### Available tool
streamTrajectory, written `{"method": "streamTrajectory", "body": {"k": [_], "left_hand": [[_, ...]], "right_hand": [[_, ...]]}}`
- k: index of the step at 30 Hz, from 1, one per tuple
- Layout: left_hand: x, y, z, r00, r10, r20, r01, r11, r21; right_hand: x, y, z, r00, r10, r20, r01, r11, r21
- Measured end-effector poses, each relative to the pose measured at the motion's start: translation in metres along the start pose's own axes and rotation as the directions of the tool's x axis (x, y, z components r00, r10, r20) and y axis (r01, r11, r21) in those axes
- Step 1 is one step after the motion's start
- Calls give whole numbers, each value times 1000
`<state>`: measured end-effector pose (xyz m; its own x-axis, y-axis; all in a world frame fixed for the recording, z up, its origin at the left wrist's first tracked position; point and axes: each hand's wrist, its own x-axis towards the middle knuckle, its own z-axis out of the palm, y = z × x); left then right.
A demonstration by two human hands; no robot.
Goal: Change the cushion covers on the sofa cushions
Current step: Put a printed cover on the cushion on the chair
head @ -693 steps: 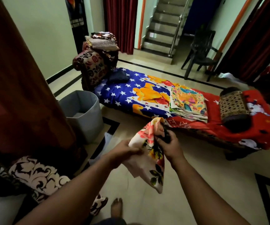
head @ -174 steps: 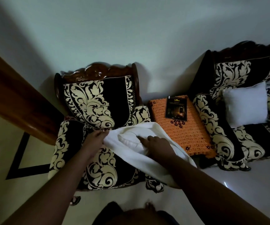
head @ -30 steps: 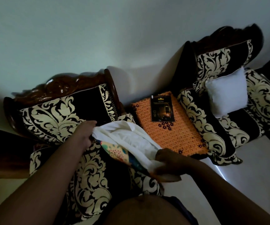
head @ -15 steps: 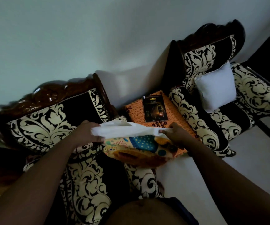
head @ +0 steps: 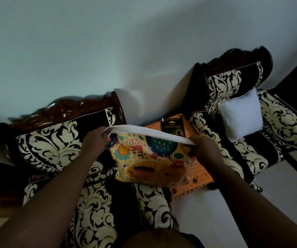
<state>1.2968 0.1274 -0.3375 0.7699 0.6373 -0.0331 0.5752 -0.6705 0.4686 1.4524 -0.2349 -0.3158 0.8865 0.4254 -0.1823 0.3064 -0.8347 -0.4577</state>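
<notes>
Both hands, left hand (head: 95, 140) and right hand (head: 204, 147), are gripping opposite ends of the cushion's white top edge (head: 149, 134), the colourful cover (head: 149, 163) hanging crosswise between them.

At the centre of the frame a yellow cushion cover printed with bright flowers and animals (head: 149, 161) hangs filled, a white cushion edge (head: 147, 132) stretched taut along its open top. At right, a bare white square cushion (head: 241, 113) leans upright.
</notes>
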Motion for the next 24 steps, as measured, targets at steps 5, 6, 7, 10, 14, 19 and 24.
{"method": "streamTrajectory", "body": {"k": [5, 6, 7, 10, 14, 19, 24], "left_hand": [[-14, -23, -42, 982, -151, -112, 156, 987, 39], [-19, -28, -52, 977, -181, -112, 184, 983, 17], [-26, -33, -61, 971, -204, -124, 205, 979, -8], [-56, -57, -83, 940, -287, -184, 283, 958, -49], [-116, -101, -89, 876, -456, -156, 450, 890, -76], [-178, -156, -85, 774, -617, -142, 592, 785, -185], [-213, -239, -74, 763, -646, -12, 633, 751, -188]], "right_hand": [[31, -31, -36, 982, -182, -55, 185, 982, 48], [38, -38, -39, 969, -242, -37, 244, 969, 38], [42, -45, -41, 958, -281, -52, 283, 958, 52], [46, -70, -31, 942, -330, -62, 335, 934, 123], [32, -109, 18, 901, -428, 70, 426, 904, 44], [-1, -143, 79, 874, -447, 192, 426, 894, 139], [-28, -164, 145, 876, -389, 285, 370, 921, 121]]}}
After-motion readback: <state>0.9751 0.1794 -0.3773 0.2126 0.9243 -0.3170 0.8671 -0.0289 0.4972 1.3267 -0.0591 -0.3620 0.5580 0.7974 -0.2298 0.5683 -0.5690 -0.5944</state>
